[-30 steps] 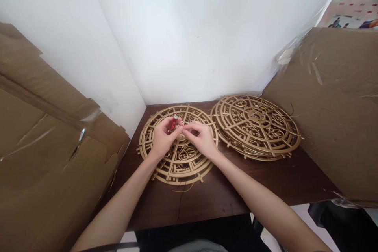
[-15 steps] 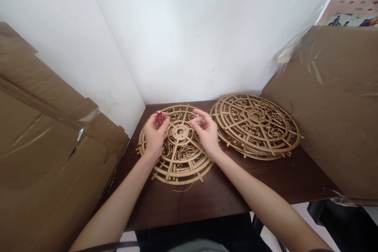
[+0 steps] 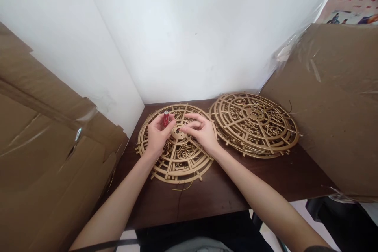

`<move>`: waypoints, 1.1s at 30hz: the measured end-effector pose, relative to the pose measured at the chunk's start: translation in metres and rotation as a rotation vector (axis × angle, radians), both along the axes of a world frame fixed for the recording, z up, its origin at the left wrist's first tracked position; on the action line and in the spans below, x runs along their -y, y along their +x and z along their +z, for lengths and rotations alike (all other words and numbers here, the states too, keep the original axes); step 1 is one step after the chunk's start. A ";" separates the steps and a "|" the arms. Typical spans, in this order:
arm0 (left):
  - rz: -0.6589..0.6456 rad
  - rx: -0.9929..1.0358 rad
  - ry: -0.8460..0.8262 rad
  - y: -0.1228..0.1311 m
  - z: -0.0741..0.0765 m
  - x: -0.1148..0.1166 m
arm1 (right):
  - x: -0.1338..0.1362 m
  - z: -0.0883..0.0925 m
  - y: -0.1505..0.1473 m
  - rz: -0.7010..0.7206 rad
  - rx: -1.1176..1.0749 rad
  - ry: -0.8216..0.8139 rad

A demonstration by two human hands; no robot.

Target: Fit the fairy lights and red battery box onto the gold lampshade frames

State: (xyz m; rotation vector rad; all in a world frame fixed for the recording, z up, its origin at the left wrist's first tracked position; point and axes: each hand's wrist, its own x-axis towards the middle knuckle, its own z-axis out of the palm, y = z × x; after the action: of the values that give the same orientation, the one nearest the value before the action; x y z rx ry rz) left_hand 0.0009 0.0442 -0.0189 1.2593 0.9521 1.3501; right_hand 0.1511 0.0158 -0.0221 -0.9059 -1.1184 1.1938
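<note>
A small red cylinder with a silver end (image 3: 165,119) stands upright between the fingers and thumb of my left hand (image 3: 158,134). My right hand (image 3: 203,132) is over the hub of the near golden openwork disc (image 3: 185,151), its thumb and forefinger bent toward each other; what they pinch, if anything, is too small to tell. The two hands are a short gap apart above this disc, which lies on others like it. A thin yellowish wire (image 3: 182,189) sticks out at the front edge of the discs.
A second pile of golden discs (image 3: 256,124) lies to the right on the dark brown table (image 3: 224,199), with loose wires on top. Cardboard sheets (image 3: 44,157) (image 3: 333,106) flank the table on both sides. A white wall (image 3: 195,47) rises behind.
My left hand has shifted slightly right with the red cylinder. My right hand has moved a little left and down, over the disc's hub, so the hands are closer together.
</note>
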 end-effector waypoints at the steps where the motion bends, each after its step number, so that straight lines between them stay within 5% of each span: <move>1: -0.013 -0.008 -0.003 0.000 0.000 0.000 | -0.001 -0.001 0.001 0.016 -0.009 -0.009; 13: -0.118 -0.100 0.041 -0.002 -0.002 0.000 | -0.001 -0.003 -0.001 -0.076 0.131 0.143; 33: -0.150 -0.108 0.103 -0.001 0.001 0.005 | -0.005 -0.002 0.002 0.075 -0.027 -0.013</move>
State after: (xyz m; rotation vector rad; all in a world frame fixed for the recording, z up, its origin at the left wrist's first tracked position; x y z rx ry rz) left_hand -0.0002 0.0393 -0.0177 1.4645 0.8527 1.2369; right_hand 0.1532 0.0212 -0.0240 -0.8617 -1.1328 1.2717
